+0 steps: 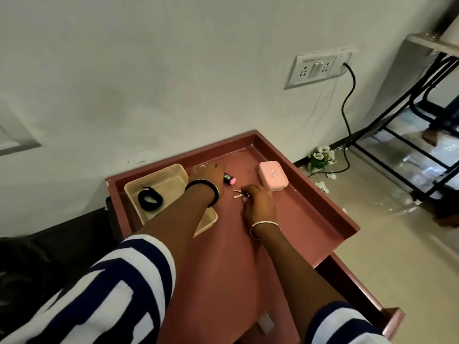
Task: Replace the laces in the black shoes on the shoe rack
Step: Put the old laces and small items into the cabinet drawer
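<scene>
No black shoes or laces are in view. My left hand (208, 175) reaches across the maroon rack top (305, 209), palm down, fingers curled over one end of a small black tube with a pink cap (229, 179). My right hand (258, 202) lies just to the right of it, its fingertips pinching a small bunch of silver keys (237, 193) that lies on the surface. Both forearms stretch out from striped navy-and-white sleeves.
A beige plastic tray (171, 178) holding a black band (150, 199) sits at the left of the rimmed top. A pink lidded box (272, 175) stands at the back right. Behind is a white wall with a socket panel (315, 68) and a black cable; the floor lies to the right.
</scene>
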